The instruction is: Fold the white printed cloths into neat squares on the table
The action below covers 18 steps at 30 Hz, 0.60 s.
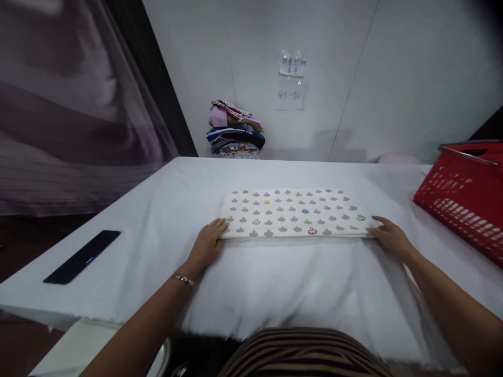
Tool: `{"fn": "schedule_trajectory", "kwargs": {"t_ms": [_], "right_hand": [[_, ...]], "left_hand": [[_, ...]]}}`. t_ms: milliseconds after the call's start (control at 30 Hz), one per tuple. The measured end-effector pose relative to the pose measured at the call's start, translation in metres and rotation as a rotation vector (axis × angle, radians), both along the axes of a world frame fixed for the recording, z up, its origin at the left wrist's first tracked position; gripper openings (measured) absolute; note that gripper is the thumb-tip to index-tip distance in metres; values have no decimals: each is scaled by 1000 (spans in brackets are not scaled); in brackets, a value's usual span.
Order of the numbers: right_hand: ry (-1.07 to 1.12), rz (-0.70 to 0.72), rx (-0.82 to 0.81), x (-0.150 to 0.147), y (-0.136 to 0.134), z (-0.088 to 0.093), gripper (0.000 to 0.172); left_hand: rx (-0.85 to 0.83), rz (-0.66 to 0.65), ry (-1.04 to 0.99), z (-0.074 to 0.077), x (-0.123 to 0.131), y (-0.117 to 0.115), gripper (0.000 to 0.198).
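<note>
A white cloth (288, 213) printed with grey mushroom-like shapes, a few of them coloured, lies folded into a flat, wide rectangle on the table. At its near left corner my left hand (208, 241) grips the edge, fingers on top and thumb along the side. My right hand (391, 238) holds the near right corner, its index finger stretched out beyond the edge. The folded layers show along the near side.
White fabric covers the table (157, 199). A dark flat slab (82, 257) lies at the left, and a red plastic basket (463, 193) stands at the right. Folded clothes (236, 131) are stacked at the back, below paper signs (291, 94) on the wall. A curtain (70, 104) hangs left.
</note>
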State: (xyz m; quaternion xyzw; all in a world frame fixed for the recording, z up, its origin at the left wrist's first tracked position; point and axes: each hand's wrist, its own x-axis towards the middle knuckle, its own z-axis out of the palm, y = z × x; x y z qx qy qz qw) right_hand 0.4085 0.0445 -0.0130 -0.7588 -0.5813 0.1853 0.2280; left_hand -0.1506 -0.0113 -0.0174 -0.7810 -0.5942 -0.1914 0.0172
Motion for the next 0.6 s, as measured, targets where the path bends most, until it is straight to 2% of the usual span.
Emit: {"fn": "schedule_trajectory", "kwargs": {"t_ms": [67, 200, 300, 433, 600], "right_hand": [[-12, -13, -32, 2, -1, 0, 61], [-60, 7, -122, 11, 5, -8, 65], [-64, 35, -119, 20, 11, -17, 62], [-47, 44, -119, 27, 17, -21, 52], [117, -6, -118, 20, 14, -11, 43]], "left_hand": [[10, 95, -38, 0, -2, -3, 56], [-58, 365, -128, 6, 3, -12, 56], [-131, 444, -156, 11, 13, -20, 58], [-94, 378, -55, 13, 24, -26, 68], [-123, 96, 150, 17, 19, -16, 54]]}}
